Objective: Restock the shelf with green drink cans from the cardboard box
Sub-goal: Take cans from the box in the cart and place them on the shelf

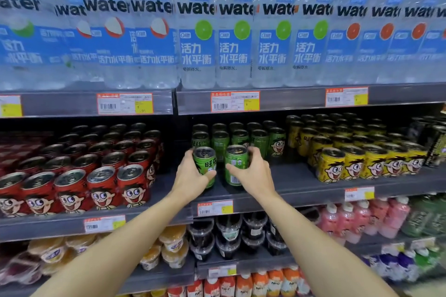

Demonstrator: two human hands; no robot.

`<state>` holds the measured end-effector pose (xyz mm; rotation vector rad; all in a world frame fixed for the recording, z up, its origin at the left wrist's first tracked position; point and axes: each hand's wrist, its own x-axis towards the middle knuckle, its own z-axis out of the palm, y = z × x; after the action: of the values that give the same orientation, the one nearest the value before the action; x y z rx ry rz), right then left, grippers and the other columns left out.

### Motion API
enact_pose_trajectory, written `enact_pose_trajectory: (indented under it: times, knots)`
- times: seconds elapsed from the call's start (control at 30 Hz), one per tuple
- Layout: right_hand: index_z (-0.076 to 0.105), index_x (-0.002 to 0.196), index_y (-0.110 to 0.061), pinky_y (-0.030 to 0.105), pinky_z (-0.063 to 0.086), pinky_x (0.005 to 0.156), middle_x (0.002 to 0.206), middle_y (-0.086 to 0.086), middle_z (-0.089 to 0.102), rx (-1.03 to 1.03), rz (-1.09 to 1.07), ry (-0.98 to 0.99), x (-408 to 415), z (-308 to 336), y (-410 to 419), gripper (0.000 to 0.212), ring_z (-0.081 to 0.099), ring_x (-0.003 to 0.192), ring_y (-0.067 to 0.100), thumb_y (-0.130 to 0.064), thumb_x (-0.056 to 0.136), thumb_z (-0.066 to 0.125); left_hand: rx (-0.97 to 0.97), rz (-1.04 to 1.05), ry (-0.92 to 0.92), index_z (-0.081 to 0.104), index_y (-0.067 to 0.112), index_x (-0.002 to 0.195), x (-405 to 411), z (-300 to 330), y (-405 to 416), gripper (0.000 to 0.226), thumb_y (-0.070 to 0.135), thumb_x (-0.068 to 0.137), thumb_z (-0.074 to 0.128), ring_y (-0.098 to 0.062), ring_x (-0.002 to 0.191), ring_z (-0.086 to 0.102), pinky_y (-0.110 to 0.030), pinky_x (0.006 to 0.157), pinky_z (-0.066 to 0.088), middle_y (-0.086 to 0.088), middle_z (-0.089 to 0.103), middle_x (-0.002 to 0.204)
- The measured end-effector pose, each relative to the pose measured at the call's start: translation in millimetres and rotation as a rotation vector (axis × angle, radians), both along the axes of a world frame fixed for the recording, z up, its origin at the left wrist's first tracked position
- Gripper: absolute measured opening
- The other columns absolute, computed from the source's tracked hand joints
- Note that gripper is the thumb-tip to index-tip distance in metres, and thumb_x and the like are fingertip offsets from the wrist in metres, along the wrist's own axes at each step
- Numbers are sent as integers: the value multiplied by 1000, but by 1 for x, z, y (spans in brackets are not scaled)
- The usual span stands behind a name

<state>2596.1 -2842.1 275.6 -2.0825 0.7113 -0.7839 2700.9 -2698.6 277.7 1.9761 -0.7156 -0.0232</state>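
Observation:
My left hand (190, 177) grips a green drink can (205, 163) and my right hand (253, 173) grips a second green can (236, 164). Both cans are upright, side by side, over the dark middle shelf (289, 183), just in front of the rows of green cans (241, 138) standing deeper on that shelf. Whether the two held cans rest on the shelf or hover just above it, I cannot tell. The cardboard box is not in view.
Red cans (101, 176) fill the shelf to the left and yellow cans (362, 159) the right. Water bottles (217, 31) line the shelf above. Jelly cups (169, 248) and pink bottles (362, 219) sit below. Bare shelf shows right of the held cans.

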Motion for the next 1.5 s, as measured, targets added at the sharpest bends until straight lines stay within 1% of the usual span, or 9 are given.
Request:
enact_pose_trajectory:
  times: [0.27, 0.63, 0.73, 0.8, 0.9, 1.0, 1.2, 1.37, 1.5]
  knots:
    - [42, 130, -25, 40, 53, 84, 113, -1, 63, 13, 17, 36, 3, -7, 10, 69, 61, 105, 21, -47, 76, 79, 2, -12, 3, 36, 14, 140, -2, -12, -2, 77, 21, 77, 79, -11, 106, 51, -26, 88, 40, 2, 56, 121]
    - [42, 129, -25, 28, 41, 78, 91, -20, 45, 71, 55, 29, -4, -20, 15, 64, 49, 93, 11, -37, 79, 80, -48, 8, 39, 37, 21, 135, -6, -31, -1, 74, 24, 75, 80, -14, 108, 56, -30, 90, 45, 3, 57, 122]
    - [42, 130, -27, 28, 42, 79, 99, -15, 53, 85, 60, 8, -4, -25, 15, 65, 54, 96, 10, -38, 78, 80, -39, 3, 31, 35, 24, 138, -6, -34, 3, 75, 30, 78, 79, -11, 105, 57, -27, 88, 45, 5, 58, 123]
    - [42, 130, -27, 28, 42, 79, 103, -13, 55, 83, 63, -7, -3, -27, 16, 66, 54, 91, 5, -39, 78, 79, -16, 1, 3, 30, 24, 144, -7, -36, 5, 81, 35, 79, 77, -11, 110, 56, -28, 91, 45, 4, 57, 129]
    - [42, 133, -28, 27, 47, 82, 110, -13, 59, 91, 68, -43, -3, -35, 17, 67, 58, 99, 8, -40, 78, 79, -9, 39, -3, 25, 21, 151, -11, -39, 5, 87, 35, 81, 76, -15, 118, 54, -30, 96, 44, 2, 55, 135]
    - [42, 134, -29, 31, 52, 86, 115, -10, 62, 84, 45, -72, -3, -41, 22, 67, 61, 102, 9, -40, 79, 78, -79, 131, 5, 36, 18, 141, -23, -45, 1, 72, 28, 82, 77, -9, 102, 55, -26, 85, 42, -1, 59, 127]
    - [40, 137, -29, 36, 52, 88, 122, -7, 60, 42, 8, -81, 1, -46, 24, 69, 60, 106, 14, -42, 79, 76, -42, 241, -9, 35, 14, 135, -26, -51, -9, 66, 29, 84, 74, -23, 106, 58, -31, 79, 40, -6, 61, 119]
    - [39, 136, -30, 41, 52, 88, 121, -6, 61, 21, -7, -83, 4, -49, 25, 70, 61, 105, 16, -44, 78, 75, -16, 263, -16, 35, 12, 138, -8, -42, -15, 71, 31, 83, 76, -27, 115, 54, -38, 92, 43, -9, 54, 129]
    - [38, 139, -28, 43, 54, 86, 123, -3, 60, -7, -34, -105, 8, -53, 28, 72, 62, 105, 18, -44, 78, 74, 0, 280, 20, 34, 12, 133, 7, -38, -25, 66, 29, 83, 75, -32, 104, 60, -36, 81, 44, -13, 64, 113]
